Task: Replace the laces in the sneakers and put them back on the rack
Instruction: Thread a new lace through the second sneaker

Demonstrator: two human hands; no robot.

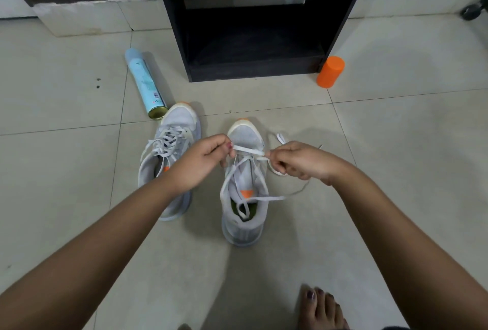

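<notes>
Two grey-white sneakers with orange toe tips stand on the tiled floor, toes pointing away from me. The left sneaker (177,129) is laced. The right sneaker (244,213) has a loose white lace (249,150) trailing over its opening and to the right. My left hand (203,160) pinches one stretch of that lace above the toe end. Just to its right, my right hand (298,162) pinches the same lace, which runs taut between the two hands. The black rack (340,12) stands behind the sneakers, its lower shelf dark.
A light blue spray can (144,81) lies on the floor left of the rack, touching the left sneaker's toe. An orange cylinder (330,72) stands at the rack's right foot. My bare foot (320,308) shows at the bottom right. A black wheel (472,11) sits far right.
</notes>
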